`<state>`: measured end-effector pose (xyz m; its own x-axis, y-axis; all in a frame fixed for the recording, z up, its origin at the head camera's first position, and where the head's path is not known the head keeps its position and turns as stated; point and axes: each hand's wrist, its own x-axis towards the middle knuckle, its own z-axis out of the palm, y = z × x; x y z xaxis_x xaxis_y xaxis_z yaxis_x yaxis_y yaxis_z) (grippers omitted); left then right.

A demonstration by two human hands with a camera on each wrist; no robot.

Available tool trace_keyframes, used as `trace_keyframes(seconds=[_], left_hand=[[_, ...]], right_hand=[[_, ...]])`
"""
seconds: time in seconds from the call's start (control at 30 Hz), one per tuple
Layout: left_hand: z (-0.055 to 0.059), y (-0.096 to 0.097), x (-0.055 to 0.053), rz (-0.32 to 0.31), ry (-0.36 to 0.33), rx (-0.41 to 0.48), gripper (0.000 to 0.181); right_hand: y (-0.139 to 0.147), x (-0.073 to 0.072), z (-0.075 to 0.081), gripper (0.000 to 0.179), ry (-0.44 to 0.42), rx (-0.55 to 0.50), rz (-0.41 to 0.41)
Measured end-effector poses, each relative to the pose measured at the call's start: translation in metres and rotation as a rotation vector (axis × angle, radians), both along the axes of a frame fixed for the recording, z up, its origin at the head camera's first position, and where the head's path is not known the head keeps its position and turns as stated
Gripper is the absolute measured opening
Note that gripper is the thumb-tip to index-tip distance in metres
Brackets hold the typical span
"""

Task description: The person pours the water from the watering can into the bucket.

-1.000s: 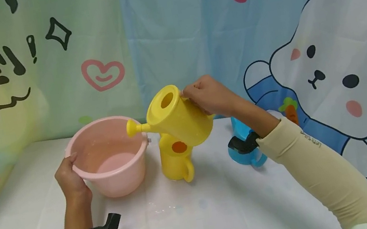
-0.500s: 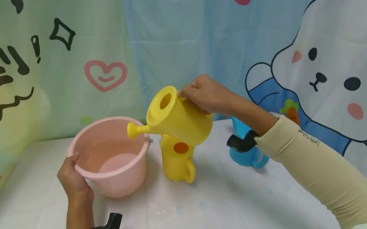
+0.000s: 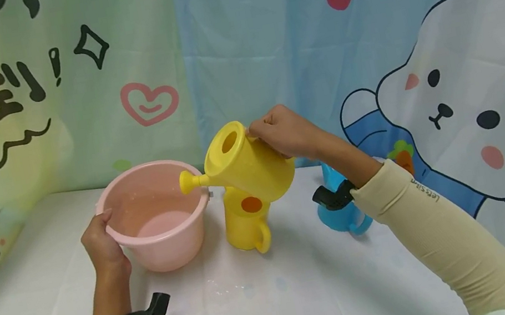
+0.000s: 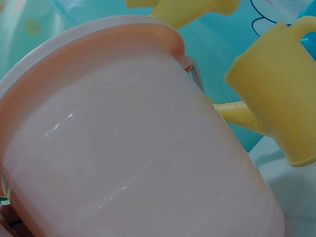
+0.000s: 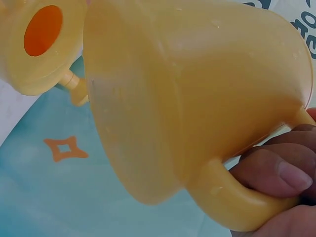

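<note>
My right hand (image 3: 286, 132) grips the handle of a yellow watering can (image 3: 254, 165), holding it tilted in the air with its spout over the right rim of a pink basin (image 3: 166, 246). In the right wrist view, curled fingers (image 5: 276, 173) wrap the can's handle. My left hand (image 3: 104, 245) holds the basin's left rim, thumb over the edge. The basin's open side leans toward me. Behind and below the raised can, a second yellow watering can (image 3: 242, 232) stands upright on the table, partly hidden. No stream of water shows at the spout.
A blue watering can (image 3: 344, 214) stands on the right of the white table (image 3: 307, 294), partly covered by my right forearm. Small water drops lie on the tabletop before the basin. A printed curtain (image 3: 235, 59) hangs behind.
The whole scene has shifted slightly right and down in the head view. Both hands keep their holds, and the tilted can and basin stay nearly the same relative to each other.
</note>
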<state>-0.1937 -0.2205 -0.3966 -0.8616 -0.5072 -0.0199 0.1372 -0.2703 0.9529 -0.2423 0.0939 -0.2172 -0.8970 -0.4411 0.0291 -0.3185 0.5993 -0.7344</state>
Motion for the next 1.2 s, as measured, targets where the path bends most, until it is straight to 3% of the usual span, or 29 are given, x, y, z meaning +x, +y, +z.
trace_keyframes(seconds=[0.9,1.2], left_hand=[[0.002,-0.001,-0.002,0.006,-0.008,0.017,0.054],[0.001,0.0,-0.001,0.006,-0.014,0.021,0.054]], right_hand=[[-0.007,0.003,0.007,0.046,0.009,0.057,-0.026],[-0.008,0.003,0.01,0.046,0.033,0.117,0.002]])
